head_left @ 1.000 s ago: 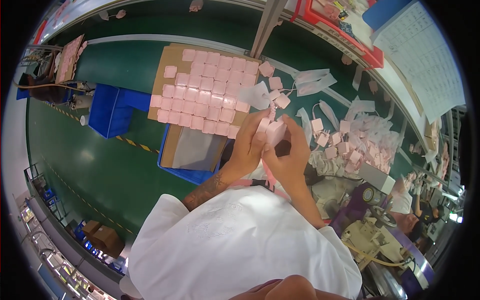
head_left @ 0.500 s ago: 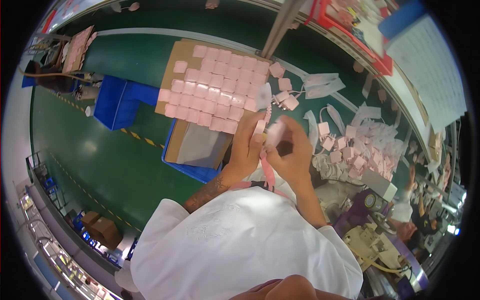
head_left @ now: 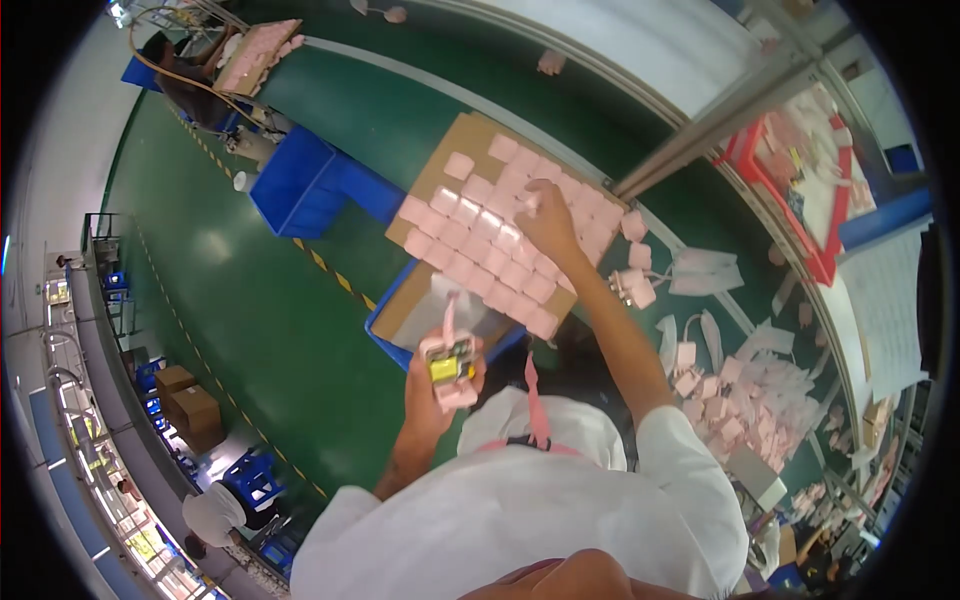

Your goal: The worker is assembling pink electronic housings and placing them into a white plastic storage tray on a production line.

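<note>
My left hand [head_left: 424, 400] is closed round an open pink charger housing [head_left: 457, 396], held low in front of me. Inside it a yellow block [head_left: 443, 369] and small electronic parts show, and a pink cord [head_left: 449, 318] runs up from its far end. My right hand [head_left: 553, 225] reaches forward over rows of pink square covers [head_left: 482, 255] laid out on a cardboard sheet [head_left: 440, 180]. Its fingertips are pinched on one cover in the upper middle of the rows, which they partly hide.
Under the cardboard stands a blue bin [head_left: 385, 325]; another blue bin [head_left: 290, 185] is farther left. Pink chargers with wrapped cords [head_left: 735, 400] lie heaped at right. A metal post [head_left: 690, 145] rises beyond the sheet, near a red tray [head_left: 835, 200]. Another person [head_left: 195, 95] works at far left.
My hands, together on the charger before, are now apart. The left has lowered with the opened housing, its inside now showing; the right has reached to the covers. The view has turned.
</note>
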Available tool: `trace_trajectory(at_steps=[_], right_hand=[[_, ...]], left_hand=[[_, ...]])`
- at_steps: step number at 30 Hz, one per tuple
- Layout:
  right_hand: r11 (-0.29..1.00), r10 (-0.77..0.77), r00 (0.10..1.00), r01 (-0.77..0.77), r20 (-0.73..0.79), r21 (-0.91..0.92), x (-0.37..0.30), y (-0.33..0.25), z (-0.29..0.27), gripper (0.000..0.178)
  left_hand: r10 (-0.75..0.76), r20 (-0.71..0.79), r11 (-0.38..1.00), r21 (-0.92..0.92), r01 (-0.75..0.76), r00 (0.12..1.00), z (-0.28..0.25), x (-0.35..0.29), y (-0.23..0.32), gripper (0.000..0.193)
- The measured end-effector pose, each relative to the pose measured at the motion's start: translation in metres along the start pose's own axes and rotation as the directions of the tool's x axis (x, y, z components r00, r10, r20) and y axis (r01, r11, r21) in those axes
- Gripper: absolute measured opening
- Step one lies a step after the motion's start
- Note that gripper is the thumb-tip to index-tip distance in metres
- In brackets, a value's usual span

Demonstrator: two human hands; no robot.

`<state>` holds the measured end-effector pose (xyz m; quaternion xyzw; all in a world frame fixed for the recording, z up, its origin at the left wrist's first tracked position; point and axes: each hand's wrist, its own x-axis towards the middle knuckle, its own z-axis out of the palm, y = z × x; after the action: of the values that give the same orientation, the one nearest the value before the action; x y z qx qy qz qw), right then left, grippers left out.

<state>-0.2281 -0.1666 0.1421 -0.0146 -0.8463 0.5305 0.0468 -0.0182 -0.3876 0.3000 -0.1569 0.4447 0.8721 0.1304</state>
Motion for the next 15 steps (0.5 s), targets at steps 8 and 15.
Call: trace_trajectory(at_steps=[8, 15], right_hand=[[0.875, -0.269, 0.958, 0.285, 0.098, -0.390, 0.130, 0.073, 0.106, 0.042], [0.870, -0.298, 0.948, 0.319, 0.116, -0.376, 0.136, 0.081, 0.119, 0.045]], left_hand=[[0.099, -0.235, 0.989, 0.134, -0.069, 0.967, -0.019, -0.035, 0.004, 0.080], [0.078, -0.297, 0.995, 0.086, -0.054, 0.952, -0.027, -0.038, 0.002, 0.076]])
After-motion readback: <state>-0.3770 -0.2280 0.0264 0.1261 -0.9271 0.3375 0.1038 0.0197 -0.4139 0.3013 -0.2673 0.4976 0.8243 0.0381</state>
